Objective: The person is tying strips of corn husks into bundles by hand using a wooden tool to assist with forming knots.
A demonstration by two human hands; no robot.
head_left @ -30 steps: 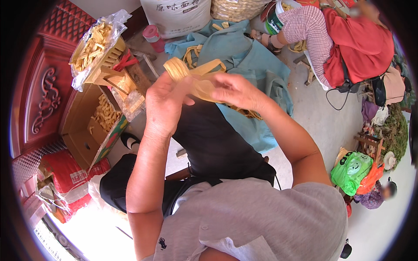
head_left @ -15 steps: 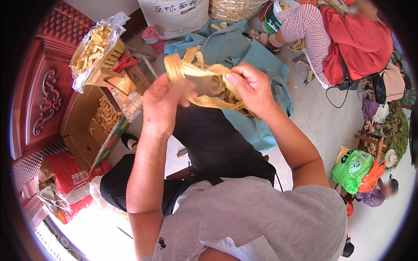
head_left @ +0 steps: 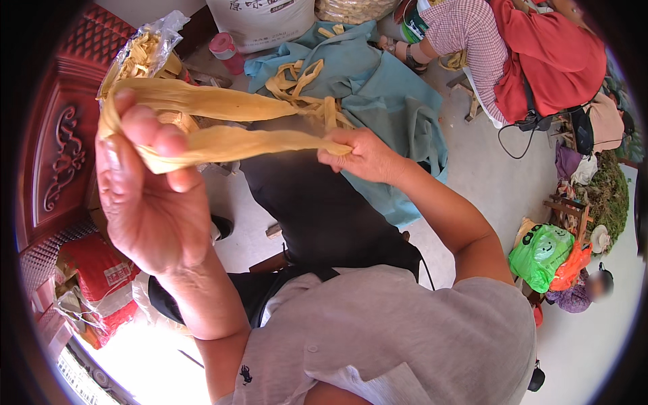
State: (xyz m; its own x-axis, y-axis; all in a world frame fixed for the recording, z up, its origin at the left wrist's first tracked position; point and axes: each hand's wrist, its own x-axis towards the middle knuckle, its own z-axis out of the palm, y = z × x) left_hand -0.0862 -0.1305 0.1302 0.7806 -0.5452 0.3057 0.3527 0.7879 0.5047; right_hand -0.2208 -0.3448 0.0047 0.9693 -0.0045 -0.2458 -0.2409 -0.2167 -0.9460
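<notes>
A long, flat yellow strip, of a material I cannot make out, is stretched between my hands above my lap. It loops around the fingers of my left hand, which is raised at the left with its palm showing and its fingers curled on the strip. My right hand is closed on the narrow end of the strip's nearer run. The farther run leads toward a loose heap of similar yellow strips, lying on a teal cloth spread over my knee and the floor.
A plastic-lined container of yellow pieces stands at the far left, partly behind my left hand. A pink-lidded jar and a white sack are beyond the cloth. At far right sits a person in red. Green bag at right.
My left hand has moved left and up toward the camera, drawing the loop out longer. My right hand has come left and lower, now closed around the strip's end.
</notes>
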